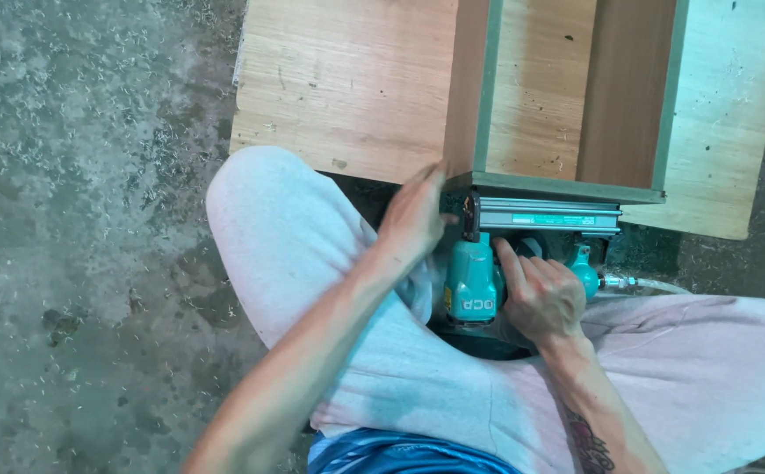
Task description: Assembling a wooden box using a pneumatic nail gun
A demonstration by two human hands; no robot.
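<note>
Down in the middle of the frame, the right hand [542, 298] wraps its grip around the handle of a teal pneumatic nail gun [488, 268], fingers curled shut on it, the index finger lying up along the body. The gun sits just below centre, between the person's knees, with its long magazine lying level under the near edge of a wooden box frame [567, 186] and its nose touching that edge at the frame's lower left corner. A metal fitting with a pale air hose [642, 283] leaves the gun's right end.

The left hand [411, 219] rests flat at the same corner, fingers straight and together, pressing against the outer side of the frame's left wall; it grips nothing. The frame has brown sides with green-painted edges and stands on a light plywood board [347, 83] that fills the upper centre. Pale grey trousers [295, 237] cover both legs across the lower half. Grey concrete floor [75, 219], sprinkled with wood shavings, takes up the left side.
</note>
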